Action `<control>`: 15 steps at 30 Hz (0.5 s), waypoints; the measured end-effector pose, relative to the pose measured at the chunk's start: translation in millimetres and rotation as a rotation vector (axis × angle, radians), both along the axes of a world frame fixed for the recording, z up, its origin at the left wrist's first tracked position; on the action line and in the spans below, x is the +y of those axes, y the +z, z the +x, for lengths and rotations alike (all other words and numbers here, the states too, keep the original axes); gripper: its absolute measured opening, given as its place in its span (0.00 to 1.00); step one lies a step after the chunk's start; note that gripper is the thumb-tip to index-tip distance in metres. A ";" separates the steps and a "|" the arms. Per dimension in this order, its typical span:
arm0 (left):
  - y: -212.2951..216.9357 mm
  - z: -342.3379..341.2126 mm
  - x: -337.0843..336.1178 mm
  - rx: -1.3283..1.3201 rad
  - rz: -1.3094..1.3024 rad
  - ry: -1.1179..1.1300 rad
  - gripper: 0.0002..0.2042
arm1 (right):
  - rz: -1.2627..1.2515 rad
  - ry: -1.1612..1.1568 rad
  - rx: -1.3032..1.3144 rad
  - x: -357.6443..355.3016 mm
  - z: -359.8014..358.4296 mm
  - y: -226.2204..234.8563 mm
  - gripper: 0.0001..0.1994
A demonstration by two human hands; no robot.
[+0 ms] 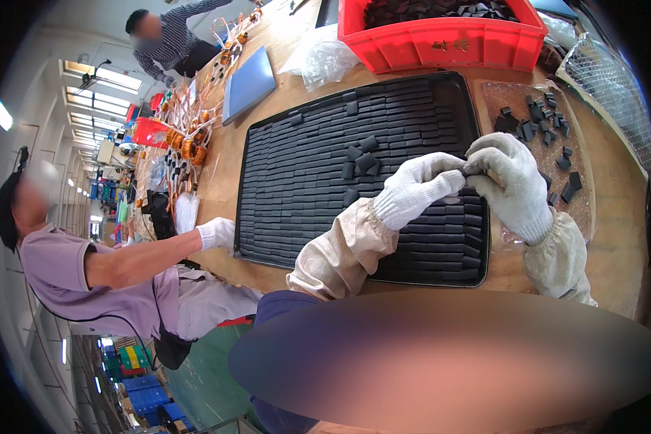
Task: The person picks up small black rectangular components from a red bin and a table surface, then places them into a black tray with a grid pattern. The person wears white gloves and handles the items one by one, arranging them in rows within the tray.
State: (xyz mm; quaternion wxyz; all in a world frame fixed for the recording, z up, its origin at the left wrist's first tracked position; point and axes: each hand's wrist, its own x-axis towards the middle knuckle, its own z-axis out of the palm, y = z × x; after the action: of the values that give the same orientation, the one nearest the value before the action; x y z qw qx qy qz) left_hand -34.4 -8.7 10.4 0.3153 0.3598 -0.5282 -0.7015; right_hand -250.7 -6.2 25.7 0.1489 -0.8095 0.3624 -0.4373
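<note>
Both my hands wear white knit gloves with beige sleeve covers. Fingertips of my left hand and my right hand come together in a pinch above the right edge of a black tray. What they pinch is hidden, apart from a dark spot between the fingers. Rows of small black blocks lie tightly side by side in the tray. Several loose black blocks rest on top of the rows. Beside my right hand, more black pieces are scattered on a sheet of bubble wrap.
A red bin of black pieces stands behind the tray, with clear plastic and a blue-grey folder to its left. Copper coils crowd the far left. A co-worker's gloved hand is at the tray's left edge; another person stands beyond.
</note>
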 end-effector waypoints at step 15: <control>15.0 26.7 -93.1 -0.735 -0.805 0.235 0.13 | -0.053 -0.237 -0.155 -17.5 -46.7 21.3 0.08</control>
State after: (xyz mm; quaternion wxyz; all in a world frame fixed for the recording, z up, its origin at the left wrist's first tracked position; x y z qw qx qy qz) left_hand -7.7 -101.8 25.4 0.2990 0.4885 -0.7860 -0.2326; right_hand -297.4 -23.8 47.0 0.1021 -0.7285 0.4311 -0.5226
